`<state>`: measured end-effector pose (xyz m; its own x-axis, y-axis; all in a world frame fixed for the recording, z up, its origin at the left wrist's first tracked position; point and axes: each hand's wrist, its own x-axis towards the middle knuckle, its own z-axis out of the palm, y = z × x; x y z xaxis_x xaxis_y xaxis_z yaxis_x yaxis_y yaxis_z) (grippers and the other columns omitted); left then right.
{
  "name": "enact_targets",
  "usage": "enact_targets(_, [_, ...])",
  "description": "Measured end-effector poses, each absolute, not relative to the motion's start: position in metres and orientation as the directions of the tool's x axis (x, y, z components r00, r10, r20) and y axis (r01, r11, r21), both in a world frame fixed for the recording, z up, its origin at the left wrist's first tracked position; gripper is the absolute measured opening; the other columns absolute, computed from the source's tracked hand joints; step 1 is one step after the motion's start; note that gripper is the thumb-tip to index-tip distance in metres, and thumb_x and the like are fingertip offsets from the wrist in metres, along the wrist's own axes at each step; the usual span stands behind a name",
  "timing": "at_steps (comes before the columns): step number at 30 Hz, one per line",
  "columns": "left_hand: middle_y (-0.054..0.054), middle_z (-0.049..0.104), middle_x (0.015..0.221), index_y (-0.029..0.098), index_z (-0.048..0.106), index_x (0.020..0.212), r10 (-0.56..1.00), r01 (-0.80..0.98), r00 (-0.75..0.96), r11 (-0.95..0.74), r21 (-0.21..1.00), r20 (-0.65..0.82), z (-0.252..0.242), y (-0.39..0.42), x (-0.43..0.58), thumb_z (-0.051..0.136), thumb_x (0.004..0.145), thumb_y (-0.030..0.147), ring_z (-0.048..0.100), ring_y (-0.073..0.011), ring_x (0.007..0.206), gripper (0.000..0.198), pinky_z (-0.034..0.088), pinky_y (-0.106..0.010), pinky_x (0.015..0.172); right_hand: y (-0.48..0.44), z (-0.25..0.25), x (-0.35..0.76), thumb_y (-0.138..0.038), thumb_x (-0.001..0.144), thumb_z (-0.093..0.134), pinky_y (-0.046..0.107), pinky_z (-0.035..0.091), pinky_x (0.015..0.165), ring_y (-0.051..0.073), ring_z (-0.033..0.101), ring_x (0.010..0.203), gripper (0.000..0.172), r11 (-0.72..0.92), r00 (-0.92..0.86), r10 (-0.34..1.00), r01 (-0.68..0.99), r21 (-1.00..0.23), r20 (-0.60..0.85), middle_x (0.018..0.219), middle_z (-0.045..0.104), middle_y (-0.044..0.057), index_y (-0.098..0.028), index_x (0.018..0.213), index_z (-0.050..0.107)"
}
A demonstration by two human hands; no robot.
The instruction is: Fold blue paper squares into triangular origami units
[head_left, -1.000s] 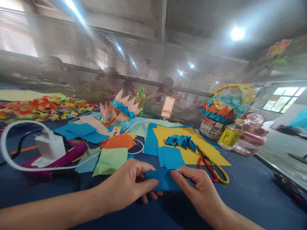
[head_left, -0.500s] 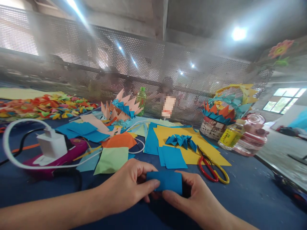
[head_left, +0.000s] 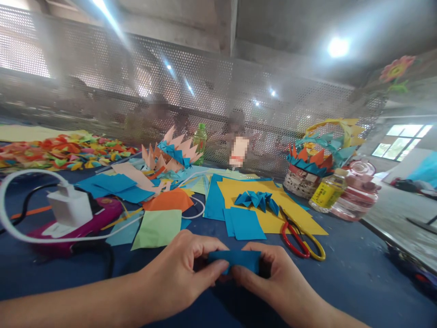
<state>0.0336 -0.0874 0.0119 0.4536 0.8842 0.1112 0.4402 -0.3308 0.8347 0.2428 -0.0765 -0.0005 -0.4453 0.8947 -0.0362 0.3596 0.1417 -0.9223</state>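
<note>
A small folded piece of blue paper [head_left: 241, 258] is held between both hands, just above the dark blue tabletop. My left hand [head_left: 196, 264] pinches its left end, thumb in front and fingers behind. At the other end, my right hand [head_left: 264, 271] grips it with the thumb pressed on the near side. Beyond the hands lie loose blue paper squares [head_left: 245, 224] and several folded blue pieces [head_left: 257, 200] on yellow sheets [head_left: 293, 218]. Scissors [head_left: 302, 237] with one red and one yellow handle rest to the right. Fingers behind the paper are partly hidden.
At left, a white charger [head_left: 70, 207] sits in a purple power strip [head_left: 102, 218], its white cable looping forward. Green paper [head_left: 159, 228] lies nearby. Pink-and-blue folded work [head_left: 170, 152], a yellow-labelled bottle [head_left: 329, 191], a pink jar [head_left: 357, 196] and a decorated pot [head_left: 302, 180] stand farther back.
The blue paper has tilted and bent, so its front face looks narrower. Both thumbs have come closer together near its middle. The view has shifted slightly.
</note>
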Motion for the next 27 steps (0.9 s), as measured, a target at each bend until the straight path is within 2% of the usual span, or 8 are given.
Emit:
enact_targets(10, [0.004,0.065,0.068,0.017,0.068,0.082,0.884,0.283,0.466,-0.110,0.953,-0.036,0.0083,-0.0823,0.0351,0.063,0.080,0.023,0.059,-0.0106,0.063,0.008,0.049,-0.018,0.059,-0.0801,0.0034,0.2436,-0.032,0.083,0.067,0.022,0.047,0.066,0.015,0.060,0.072,0.017,0.184,-0.453,0.891,0.341,-0.922,0.010,0.075,0.071,0.001,-0.017,0.077,0.072])
enact_targets(18, [0.002,0.071,0.066,0.017,0.070,0.070,0.873,0.333,0.480,-0.086,0.939,-0.090,0.0097,-0.0830,0.0344,0.061,0.078,0.020,0.063,-0.0115,0.061,0.012,0.048,-0.018,0.057,-0.0806,0.0002,0.2428,-0.032,0.082,0.066,0.019,0.040,0.058,0.011,0.045,0.062,0.024,0.196,-0.413,0.910,0.365,-0.910,0.030,0.062,0.051,-0.004,-0.018,0.065,0.056])
enact_targets(27, [0.002,0.072,0.066,0.017,0.068,0.070,0.870,0.383,0.481,-0.099,0.919,-0.107,0.0142,-0.0848,0.0348,0.060,0.081,0.021,0.066,-0.0112,0.061,0.015,0.048,-0.017,0.057,-0.0792,0.0030,0.2424,-0.024,0.079,0.066,0.020,0.036,0.059,0.009,0.040,0.060,0.019,0.219,-0.485,0.875,0.362,-0.906,0.018,0.061,0.047,-0.006,-0.018,0.065,0.054])
